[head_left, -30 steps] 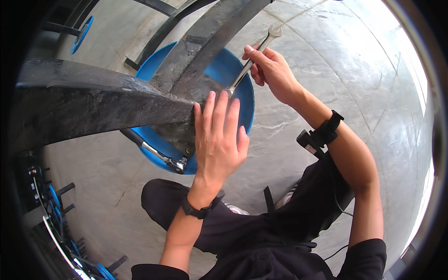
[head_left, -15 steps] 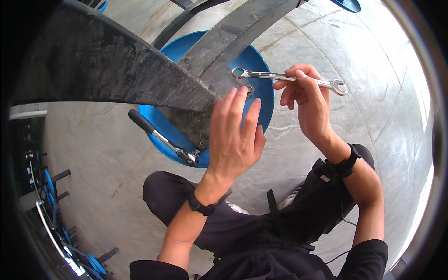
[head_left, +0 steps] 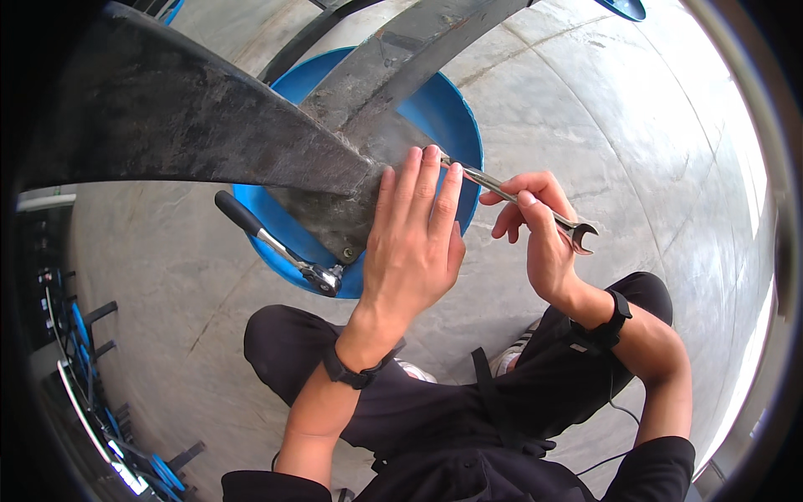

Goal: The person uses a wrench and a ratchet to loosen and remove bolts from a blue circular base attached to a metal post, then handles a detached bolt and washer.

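Shift since earlier: the wrench (head_left: 483, 177) has swung from nearly level to a slant, its open end now lower, toward the right wrist, its ring end brought to the left fingertips.
Right hand (head_left: 548, 251): thumb and fingers pinch the wrench toward its open end; the remaining fingers curl loosely.
Left hand (head_left: 410, 243): fingers straight with slight gaps between them, not wrapped round anything; how firmly the tips press cannot be told.
Wrench place: over the right part of the blue dish (head_left: 458, 125); whether the ring is seated on anything is hidden.
Good handling: probably best to let the left fingertips steady the ring, keep it flat and square, and swing the far end gently, knuckles clear of the rim.
Ratchet (head_left: 283, 249): lies across the dish's near-left edge, head just beside a bolt (head_left: 349, 253).
Surface: a scuffed dark steel plate (head_left: 326, 219) under heavy beams (head_left: 201, 117).
Room: smooth grey floor (head_left: 585, 109) with thin seams, bright light at right.
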A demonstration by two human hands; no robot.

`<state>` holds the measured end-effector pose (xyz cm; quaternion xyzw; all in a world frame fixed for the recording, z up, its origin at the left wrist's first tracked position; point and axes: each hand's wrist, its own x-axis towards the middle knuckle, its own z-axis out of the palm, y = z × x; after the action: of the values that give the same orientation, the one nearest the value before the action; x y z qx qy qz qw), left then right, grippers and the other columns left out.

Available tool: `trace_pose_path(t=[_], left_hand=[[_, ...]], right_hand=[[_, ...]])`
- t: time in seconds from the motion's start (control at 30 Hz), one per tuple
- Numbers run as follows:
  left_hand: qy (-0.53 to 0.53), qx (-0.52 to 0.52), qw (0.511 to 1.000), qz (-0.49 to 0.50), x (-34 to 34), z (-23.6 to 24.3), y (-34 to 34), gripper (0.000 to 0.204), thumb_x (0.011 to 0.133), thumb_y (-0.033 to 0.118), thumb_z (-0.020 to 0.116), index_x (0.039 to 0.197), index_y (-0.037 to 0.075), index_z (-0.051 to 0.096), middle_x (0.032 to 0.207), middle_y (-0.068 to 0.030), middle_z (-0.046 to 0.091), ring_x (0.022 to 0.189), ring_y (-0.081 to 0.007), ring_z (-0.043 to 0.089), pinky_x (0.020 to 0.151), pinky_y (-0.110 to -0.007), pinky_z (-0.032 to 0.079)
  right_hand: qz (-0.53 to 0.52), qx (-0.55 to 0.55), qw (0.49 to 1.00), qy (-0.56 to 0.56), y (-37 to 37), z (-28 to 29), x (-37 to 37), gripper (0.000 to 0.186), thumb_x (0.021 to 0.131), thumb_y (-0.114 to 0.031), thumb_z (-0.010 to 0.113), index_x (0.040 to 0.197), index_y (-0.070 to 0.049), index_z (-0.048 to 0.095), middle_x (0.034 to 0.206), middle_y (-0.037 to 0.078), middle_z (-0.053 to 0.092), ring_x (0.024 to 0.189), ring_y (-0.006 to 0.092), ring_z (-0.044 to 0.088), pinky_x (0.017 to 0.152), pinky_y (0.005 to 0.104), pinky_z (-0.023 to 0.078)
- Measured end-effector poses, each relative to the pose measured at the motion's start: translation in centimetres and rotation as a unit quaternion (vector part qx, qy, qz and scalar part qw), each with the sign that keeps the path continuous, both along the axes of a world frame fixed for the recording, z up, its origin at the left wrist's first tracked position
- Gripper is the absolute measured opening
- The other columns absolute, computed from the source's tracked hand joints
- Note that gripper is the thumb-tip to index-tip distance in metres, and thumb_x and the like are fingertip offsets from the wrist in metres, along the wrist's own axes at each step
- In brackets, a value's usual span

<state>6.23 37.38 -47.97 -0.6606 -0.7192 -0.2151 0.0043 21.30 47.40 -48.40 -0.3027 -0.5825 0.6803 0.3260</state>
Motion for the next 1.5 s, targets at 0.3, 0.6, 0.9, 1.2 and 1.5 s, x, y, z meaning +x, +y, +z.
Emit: trace_pose_path(t=[0.3,0.6,0.9,1.2,1.5], left_hand=[[-0.029,-0.003,0.999,-0.018,-0.2,0.7,0.4,0.058,0.085,0.012,0.055,0.140,0.001,0.040,0.147,-0.0222,0.038,0.139,-0.0368,0.033,0.114,-0.053,0.025],[-0.048,0.034,0.998,-0.029,0.1,0.5,0.7,0.056,0.081,0.011,0.059,0.135,0.000,0.047,0.140,-0.0269,0.041,0.135,-0.0409,0.038,0.112,-0.052,0.030],[-0.053,0.041,0.998,-0.018,0.1,0.0,0.4,0.055,0.083,0.011,0.059,0.135,0.001,0.048,0.142,-0.0283,0.040,0.134,-0.0420,0.038,0.111,-0.051,0.031],[-0.059,0.036,0.997,-0.016,0.2,0.0,0.3,0.060,0.082,0.009,0.058,0.139,0.002,0.042,0.144,-0.0288,0.035,0.136,-0.0433,0.034,0.113,-0.052,0.028],[-0.030,0.050,0.998,-0.002,0.6,-0.7,0.7,0.062,0.076,0.009,0.057,0.136,0.002,0.045,0.140,-0.0299,0.036,0.135,-0.0449,0.033,0.112,-0.056,0.027]], right_hand=[[0.021,-0.097,0.995,0.000,-2.5,-1.2,0.5,0.030,0.104,-0.033,0.030,0.123,-0.012,0.041,0.083,0.017,0.066,0.051,0.0144,0.052,0.054,0.0246,0.042],[0.052,-0.076,0.996,0.007,-4.6,-1.7,0.7,0.035,0.106,-0.033,0.030,0.130,-0.008,0.031,0.081,0.009,0.058,0.055,0.0107,0.049,0.054,0.0235,0.042],[0.033,-0.018,0.999,0.015,-5.5,-2.9,0.4,0.036,0.105,-0.031,0.034,0.132,-0.007,0.030,0.080,0.006,0.055,0.060,0.0101,0.048,0.056,0.0238,0.042],[-0.076,-0.111,0.989,0.055,-2.6,-1.7,-0.9,0.030,0.102,-0.034,0.040,0.114,-0.008,0.046,0.079,0.007,0.057,0.056,0.0107,0.051,0.050,0.0235,0.040],[-0.048,-0.200,0.978,0.044,8.8,-1.2,-4.5,0.020,0.101,-0.026,0.051,0.106,-0.006,0.055,0.078,0.001,0.057,0.059,0.0082,0.051,0.054,0.0225,0.041]])
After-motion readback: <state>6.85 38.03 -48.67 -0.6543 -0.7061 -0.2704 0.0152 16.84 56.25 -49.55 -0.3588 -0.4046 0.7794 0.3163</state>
